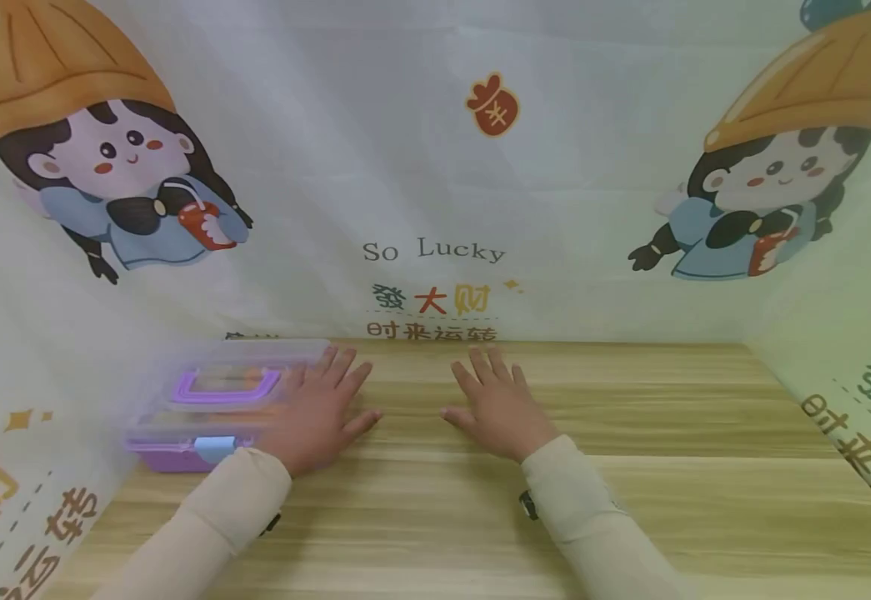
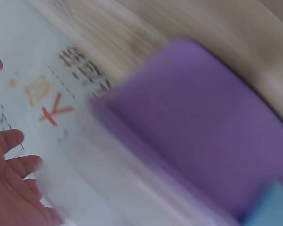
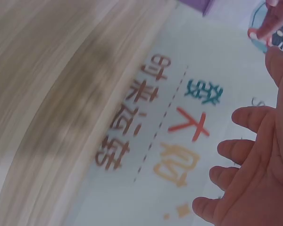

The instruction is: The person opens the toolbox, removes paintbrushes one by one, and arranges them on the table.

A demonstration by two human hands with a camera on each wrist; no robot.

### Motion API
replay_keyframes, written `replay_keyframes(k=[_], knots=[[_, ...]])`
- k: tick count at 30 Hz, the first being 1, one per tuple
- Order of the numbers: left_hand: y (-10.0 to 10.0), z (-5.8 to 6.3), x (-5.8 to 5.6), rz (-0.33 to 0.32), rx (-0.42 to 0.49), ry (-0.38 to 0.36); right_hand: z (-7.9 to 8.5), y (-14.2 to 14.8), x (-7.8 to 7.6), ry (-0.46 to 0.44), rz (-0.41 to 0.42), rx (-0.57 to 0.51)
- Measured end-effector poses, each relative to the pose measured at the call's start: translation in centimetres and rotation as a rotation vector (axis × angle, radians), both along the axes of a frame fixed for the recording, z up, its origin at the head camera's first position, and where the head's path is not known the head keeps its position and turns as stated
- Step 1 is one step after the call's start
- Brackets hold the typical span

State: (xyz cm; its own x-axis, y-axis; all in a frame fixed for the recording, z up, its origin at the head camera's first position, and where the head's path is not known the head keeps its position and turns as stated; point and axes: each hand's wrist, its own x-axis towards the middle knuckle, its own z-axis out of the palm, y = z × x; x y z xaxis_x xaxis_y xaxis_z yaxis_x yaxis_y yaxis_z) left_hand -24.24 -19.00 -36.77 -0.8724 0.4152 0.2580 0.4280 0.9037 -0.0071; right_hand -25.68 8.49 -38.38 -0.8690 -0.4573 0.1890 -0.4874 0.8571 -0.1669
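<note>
My left hand (image 1: 315, 417) has its fingers spread, palm down, and overlaps the right side of a plastic storage box (image 1: 172, 458) in the head view. The box has a purple base, a clear lid (image 1: 161, 425), a purple handle (image 1: 228, 398) and a light blue latch (image 1: 214, 449). In the left wrist view the box's purple side (image 2: 203, 122) fills much of the picture, with the left fingers (image 2: 23, 165) extended at the left edge. My right hand (image 1: 506, 412), also with spread fingers, is over the wooden tabletop (image 1: 630, 417). Both hands hold nothing.
A pale printed cloth (image 1: 570, 192) with cartoon figures and lettering hangs behind the table and along both sides. The box stands at the table's back left, close to the left cloth (image 1: 45, 350). Orange shapes show faintly through its lid.
</note>
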Motion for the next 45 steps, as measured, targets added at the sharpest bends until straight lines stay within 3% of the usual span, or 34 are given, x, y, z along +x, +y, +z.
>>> replay_keyframes(k=[7, 10, 15, 24, 27, 32, 42, 45], knots=[[-5.1, 2.2, 0.9, 0.005, 0.005, 0.009, 0.2, -3.2, 0.1, -0.046, 0.031, -0.036], [-7.5, 2.5, 1.1, 0.014, 0.011, 0.037, 0.2, -4.7, 0.2, -0.053, 0.051, -0.039], [-11.7, 1.1, 1.1, 0.045, 0.046, 0.118, -0.3, -7.4, 0.5, -0.027, 0.094, -0.005], [-17.7, -0.5, 1.3, 0.214, 0.084, 0.067, -0.6, -12.4, 1.1, -0.010, 0.209, -0.035], [-18.6, -0.8, 1.3, 0.250, 0.075, 0.034, -0.4, -13.8, 1.0, 0.021, 0.235, -0.014], [-19.2, -1.2, 1.4, 0.241, 0.054, 0.015, -0.2, -15.6, 0.8, 0.077, 0.256, 0.011], [-19.2, -2.0, 1.4, 0.232, 0.074, 0.067, -0.4, -17.9, 0.2, 0.209, 0.275, 0.008], [-19.1, -2.2, 1.5, 0.232, 0.076, 0.080, 0.0, -18.8, -0.1, 0.199, 0.286, 0.034]])
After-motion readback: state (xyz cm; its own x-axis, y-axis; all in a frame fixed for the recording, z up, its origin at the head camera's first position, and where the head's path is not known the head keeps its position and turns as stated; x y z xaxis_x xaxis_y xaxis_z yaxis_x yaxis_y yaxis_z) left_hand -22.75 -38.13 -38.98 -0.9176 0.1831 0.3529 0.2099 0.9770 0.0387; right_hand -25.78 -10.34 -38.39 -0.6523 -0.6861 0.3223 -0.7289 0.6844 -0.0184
